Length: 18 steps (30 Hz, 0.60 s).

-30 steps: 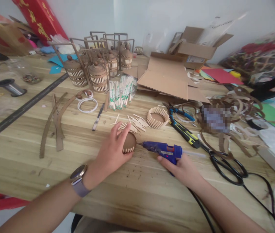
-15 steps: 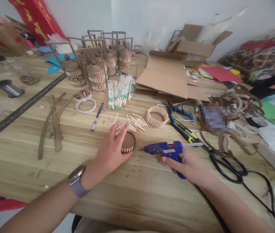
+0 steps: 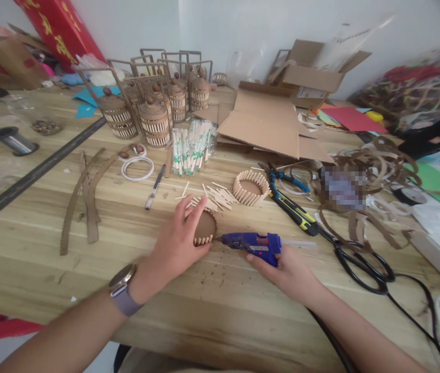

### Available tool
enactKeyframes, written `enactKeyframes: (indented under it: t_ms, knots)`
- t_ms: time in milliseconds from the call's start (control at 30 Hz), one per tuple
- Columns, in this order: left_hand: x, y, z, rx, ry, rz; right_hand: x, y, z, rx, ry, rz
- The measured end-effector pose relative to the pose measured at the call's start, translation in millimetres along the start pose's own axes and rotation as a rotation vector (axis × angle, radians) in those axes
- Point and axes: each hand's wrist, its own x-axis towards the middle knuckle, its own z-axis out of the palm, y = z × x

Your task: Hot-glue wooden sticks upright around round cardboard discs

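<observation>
My left hand [image 3: 179, 233] grips a round cardboard base [image 3: 206, 226] by its left side, thumb at the front and fingers behind. Short wooden sticks stand along part of the base's near rim; my fingers cover its left part. In my right hand [image 3: 287, 269] is a blue hot glue gun [image 3: 253, 246], with a small red light lit and a pale glue stick [image 3: 301, 243] out of its back. The gun's nozzle points left and is at the base's right edge; whether it touches I cannot tell. Loose wooden sticks [image 3: 220, 197] lie just behind the base.
A finished ring of sticks [image 3: 250, 187] stands behind, beside pliers [image 3: 287, 178] and a yellow-black cutter [image 3: 297, 215]. Scissors [image 3: 365, 267] lie right. Several stick-sided lanterns [image 3: 153, 124], packaged sticks [image 3: 190, 147], a craft knife [image 3: 155, 187] and cardboard strips [image 3: 89, 207] are farther back and left.
My right hand has moved the glue gun left, bringing its nozzle to the right edge of the cardboard base. My left hand and the base have stayed in place.
</observation>
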Motion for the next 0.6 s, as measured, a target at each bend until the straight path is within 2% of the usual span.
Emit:
enactKeyframes:
  t_ms: [600]
  knots:
    - [0.5,0.4,0.1,0.007,0.002,0.005,-1.2,3.3,4.8,-0.023,0.011,-0.008]
